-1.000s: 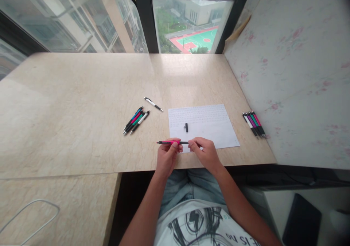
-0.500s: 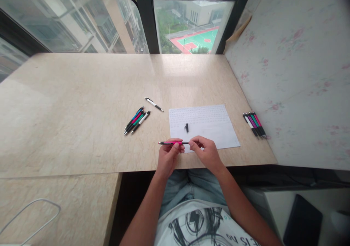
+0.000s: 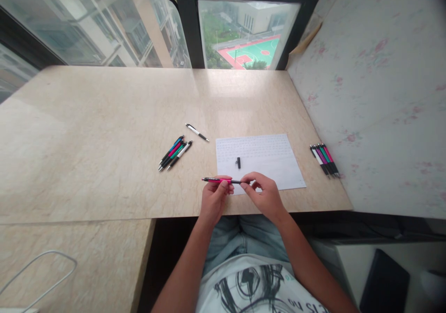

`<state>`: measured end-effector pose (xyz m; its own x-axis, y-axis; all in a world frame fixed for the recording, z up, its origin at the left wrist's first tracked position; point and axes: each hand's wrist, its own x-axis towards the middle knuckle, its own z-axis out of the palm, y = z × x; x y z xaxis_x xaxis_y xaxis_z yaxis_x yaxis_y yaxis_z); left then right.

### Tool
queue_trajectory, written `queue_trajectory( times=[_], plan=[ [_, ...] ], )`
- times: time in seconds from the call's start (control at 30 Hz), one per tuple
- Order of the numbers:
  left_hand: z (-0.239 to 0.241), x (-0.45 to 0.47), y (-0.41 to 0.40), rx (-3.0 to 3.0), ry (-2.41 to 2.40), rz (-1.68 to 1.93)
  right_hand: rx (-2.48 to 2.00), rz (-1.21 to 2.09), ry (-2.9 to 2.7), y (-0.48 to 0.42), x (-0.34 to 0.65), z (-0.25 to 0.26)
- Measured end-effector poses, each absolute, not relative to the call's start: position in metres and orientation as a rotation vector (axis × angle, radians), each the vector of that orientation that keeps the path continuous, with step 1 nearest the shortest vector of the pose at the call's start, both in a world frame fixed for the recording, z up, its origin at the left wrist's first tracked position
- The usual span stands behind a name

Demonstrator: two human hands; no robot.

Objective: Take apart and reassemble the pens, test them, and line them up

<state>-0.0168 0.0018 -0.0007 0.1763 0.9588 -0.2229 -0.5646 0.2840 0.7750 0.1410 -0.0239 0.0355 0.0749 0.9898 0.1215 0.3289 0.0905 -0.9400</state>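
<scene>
A pink and black pen lies sideways between my two hands, just over the near edge of the paper. My left hand is closed around its pink barrel. With thumb and fingertips, my right hand pinches the thin dark end of the pen; the very tip is hidden by the fingers. On the written sheet of paper rests a short black tube, which looks like a pen grip, with a tiny dark piece beside it.
Left of the paper lies a loose pile of colored pens, with a white and black pen behind it. A row of several pens sits by the papered wall. A white cable loops at lower left.
The pen's left end has tilted up slightly and the barrel seems turned a little. Both hands keep nearly the same place and hold.
</scene>
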Motion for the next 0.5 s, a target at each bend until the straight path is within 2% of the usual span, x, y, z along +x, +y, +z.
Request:
queue_trajectory(
  times=[0.23,0.5],
  plan=[
    [-0.0025,-0.0175,0.0025,0.56,0.784,1.167,-1.486,0.931,-1.446,-0.0232,0.1399,0.0365],
    [0.0,-0.0177,0.0043,0.494,0.782,1.165,-1.44,0.719,-1.53,-0.0233,0.1394,0.0356]
  ],
)
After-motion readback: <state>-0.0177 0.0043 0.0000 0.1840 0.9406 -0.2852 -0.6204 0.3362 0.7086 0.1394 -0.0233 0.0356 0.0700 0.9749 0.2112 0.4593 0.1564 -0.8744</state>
